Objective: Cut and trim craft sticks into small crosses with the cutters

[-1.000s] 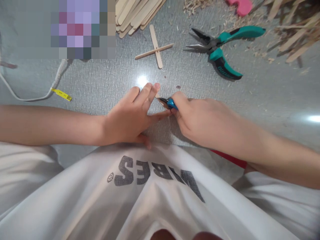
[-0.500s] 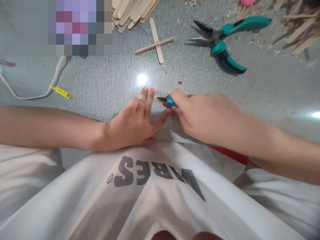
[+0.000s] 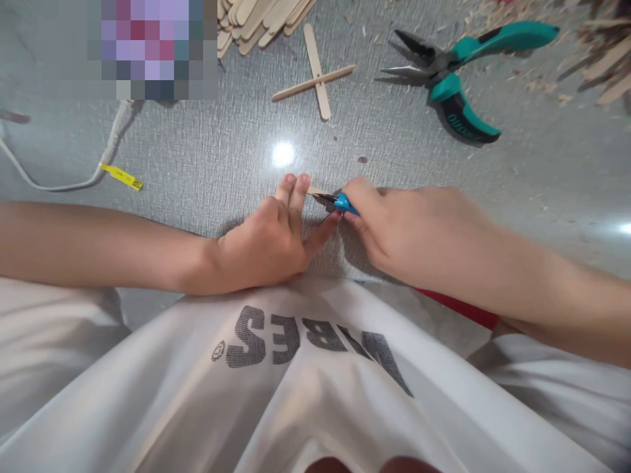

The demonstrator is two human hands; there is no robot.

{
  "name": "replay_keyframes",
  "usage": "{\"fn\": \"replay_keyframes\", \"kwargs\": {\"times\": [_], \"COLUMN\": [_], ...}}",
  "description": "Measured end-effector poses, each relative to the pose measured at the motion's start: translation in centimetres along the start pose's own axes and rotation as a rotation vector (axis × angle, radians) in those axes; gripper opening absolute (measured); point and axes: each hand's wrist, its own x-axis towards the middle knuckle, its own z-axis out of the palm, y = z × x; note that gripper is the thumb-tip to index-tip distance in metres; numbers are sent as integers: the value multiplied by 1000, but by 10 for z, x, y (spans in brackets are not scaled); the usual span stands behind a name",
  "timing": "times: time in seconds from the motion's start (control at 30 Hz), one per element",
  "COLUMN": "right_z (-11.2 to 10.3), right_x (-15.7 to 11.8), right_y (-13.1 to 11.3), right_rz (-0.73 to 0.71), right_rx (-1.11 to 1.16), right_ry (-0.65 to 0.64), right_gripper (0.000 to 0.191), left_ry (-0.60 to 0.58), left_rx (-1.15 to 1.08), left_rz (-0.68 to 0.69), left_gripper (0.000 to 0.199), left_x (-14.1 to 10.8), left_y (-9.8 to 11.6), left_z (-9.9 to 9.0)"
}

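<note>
The two middle fingertips of the left hand (image 3: 266,240) lie side by side, reaching forward over the end of a narrow, pale wooden strip (image 3: 312,190), while the index finger is spread apart from them, its tip close to the right hand's fingers. How firmly the left fingers press cannot be told, and the thumb is hidden. The right hand (image 3: 419,223) has its thumb and fingers clamped together on a small blue-handled tool with a dark, pointed metal blade (image 3: 348,205). The blade lies over the strip, between the two hands, just above the grey, textured tabletop (image 3: 211,151).

Beyond the hands, two pale, round-ended wooden sticks (image 3: 318,78) lie crossed on the table. To their right rest green-and-black needle-nose pliers (image 3: 438,64), jaws parted. Behind the crossed sticks, a heap of flat, pale wooden sticks (image 3: 266,18) runs out of the frame. At the far right corner are a jumble of thin wooden pieces (image 3: 608,59) and scattered, pale wood shavings (image 3: 564,98).

On the left, a whitish cable (image 3: 112,141) curves across the table, bearing a small yellow tag (image 3: 121,176). Nearest the camera, a white shirt with dark lettering (image 3: 296,407) meets the table edge
</note>
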Motion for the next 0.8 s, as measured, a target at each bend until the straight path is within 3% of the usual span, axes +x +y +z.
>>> {"fn": "replay_keyframes", "kwargs": {"times": [0.13,0.33,0.53,0.8], "right_z": [1,3,3,2], "right_x": [1,0,0,1], "right_y": [-1,0,0,-1], "right_rz": [7,-20,-23,-15], "right_rx": [-14,-21,-20,2], "right_ry": [-13,3,-6,-11], "right_gripper": [39,40,38,39], "left_ry": [75,54,112,32], "left_rx": [173,62,181,46], "left_rz": [41,27,51,-38], "left_gripper": [64,64,69,85], "left_x": [0,1,0,3], "left_y": [-1,-1,0,5], "left_z": [2,2,5,6]}}
